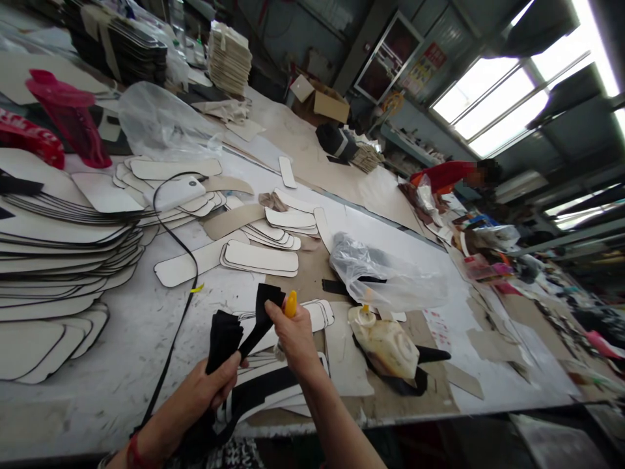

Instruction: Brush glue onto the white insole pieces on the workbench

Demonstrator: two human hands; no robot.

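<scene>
My left hand [222, 381] is closed round a bundle of black fabric strips [225, 335] near the front edge of the table. Just to the right, my right hand [293, 329] pinches the upper end of one black strip [267, 301] pulled away from the bundle. A yellow-handled tool [291, 304] also sits in my right hand; its lower part is hidden by the fingers. Beneath and beside my hands lie white rounded panels [319, 315], with more black material [263, 387] over them.
Stacks of white panels [53, 260] cover the left side. A stained plastic bottle [388, 345] lies right of my hands, below a clear plastic bag [390, 273]. A person in red [442, 176] bends over the table farther off. A black cord [183, 319] crosses the left.
</scene>
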